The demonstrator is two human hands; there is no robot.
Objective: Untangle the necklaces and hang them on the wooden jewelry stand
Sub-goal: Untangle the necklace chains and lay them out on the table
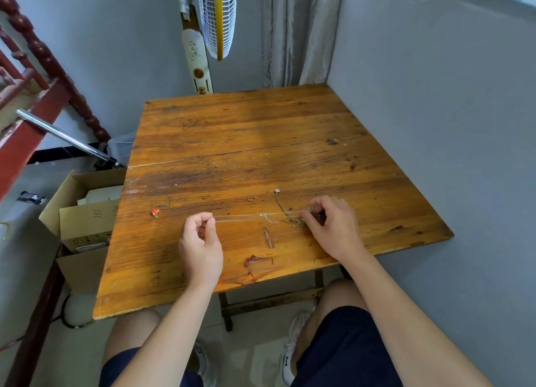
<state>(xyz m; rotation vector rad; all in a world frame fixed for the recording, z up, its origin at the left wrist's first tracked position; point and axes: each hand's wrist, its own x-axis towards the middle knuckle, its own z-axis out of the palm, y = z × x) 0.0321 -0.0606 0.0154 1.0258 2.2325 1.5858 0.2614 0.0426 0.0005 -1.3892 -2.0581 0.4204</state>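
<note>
Left grip (200,238) pinches 1 end of a silver chain (240,217) between thumb and forefinger. Right grip (333,224) has its fingertips curled onto the tangle (301,221) at the chain's other end and seems to pinch it. Between them the chain runs as 2 near-straight strands, its long axis left to right across the near desk (261,270); whether it touches the wood I cannot tell. The knot therefore lies to the right, at the right grip, and any freeing pull would go left. Just beyond, a thinner chain (203,205) with a red pendant (155,212) lies roughly parallel. Farther back sits a silver pendant (277,190), its chain leading into the tangle. No wooden stand is in view.
</note>
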